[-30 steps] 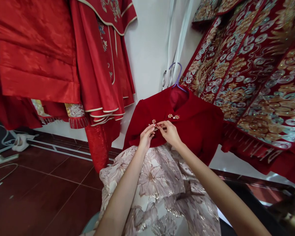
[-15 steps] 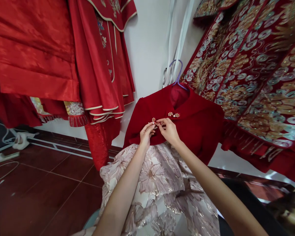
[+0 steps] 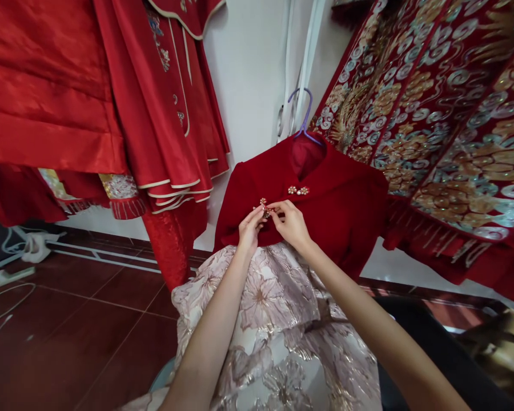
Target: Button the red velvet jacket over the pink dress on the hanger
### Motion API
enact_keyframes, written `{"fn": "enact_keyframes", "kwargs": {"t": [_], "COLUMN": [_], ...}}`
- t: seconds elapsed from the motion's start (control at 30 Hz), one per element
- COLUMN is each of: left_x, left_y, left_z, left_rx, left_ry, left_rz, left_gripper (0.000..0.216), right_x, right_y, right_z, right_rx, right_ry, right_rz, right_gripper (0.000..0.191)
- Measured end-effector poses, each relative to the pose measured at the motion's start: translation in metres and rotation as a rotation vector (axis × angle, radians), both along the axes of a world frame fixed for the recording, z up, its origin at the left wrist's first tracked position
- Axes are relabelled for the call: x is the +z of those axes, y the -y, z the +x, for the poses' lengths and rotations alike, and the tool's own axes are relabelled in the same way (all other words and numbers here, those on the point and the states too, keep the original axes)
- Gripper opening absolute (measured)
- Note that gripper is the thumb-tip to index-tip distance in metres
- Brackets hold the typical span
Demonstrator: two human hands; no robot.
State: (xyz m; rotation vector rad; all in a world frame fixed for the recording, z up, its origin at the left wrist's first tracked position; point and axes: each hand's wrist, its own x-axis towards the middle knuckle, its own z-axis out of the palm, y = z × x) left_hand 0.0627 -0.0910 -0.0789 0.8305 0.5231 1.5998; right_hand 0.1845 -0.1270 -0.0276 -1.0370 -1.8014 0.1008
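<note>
A dark red jacket [image 3: 346,208] hangs on a purple hanger [image 3: 305,117], its lower front resting on pale floral fabric [image 3: 261,297] over the lap. My left hand [image 3: 249,231] pinches a gold and pearl flower clasp [image 3: 263,202] at the jacket's lower front. From the other side, my right hand [image 3: 292,224] is closed with its fingertips at the same clasp. The fingers partly cover the clasp, so its fastening is hidden. Just above the right hand, a second flower clasp [image 3: 298,190] lies across the jacket front.
Red satin garments [image 3: 51,114] hang at left, and a heavily embroidered red garment [image 3: 437,125] hangs at right. White rack poles [image 3: 306,57] rise behind the hanger. On the tiled floor [image 3: 81,331] at left are a power strip [image 3: 12,276] and loose cables.
The view has shifted slightly, so the garments and jacket sit a little higher and further left. Both hands stay at the clasp, with the fingertips only slightly changed.
</note>
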Motion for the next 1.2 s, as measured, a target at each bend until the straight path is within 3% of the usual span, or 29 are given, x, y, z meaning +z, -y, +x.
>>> {"fn": "enact_keyframes", "kwargs": {"t": [0.7, 1.2], "left_x": [0.001, 0.003], "left_y": [0.001, -0.012], "left_z": [-0.002, 0.006], "left_rx": [-0.013, 0.039], "left_ry": [-0.020, -0.013], "left_rz": [-0.014, -0.029], "left_gripper": [0.034, 0.032], "right_x": [-0.003, 0.000], "right_y": [-0.003, -0.012], "right_z": [-0.002, -0.010], "right_rx": [-0.018, -0.125], "right_ry": [0.012, -0.007], "right_rz": [-0.029, -0.005], "right_gripper": [0.021, 0.015]}}
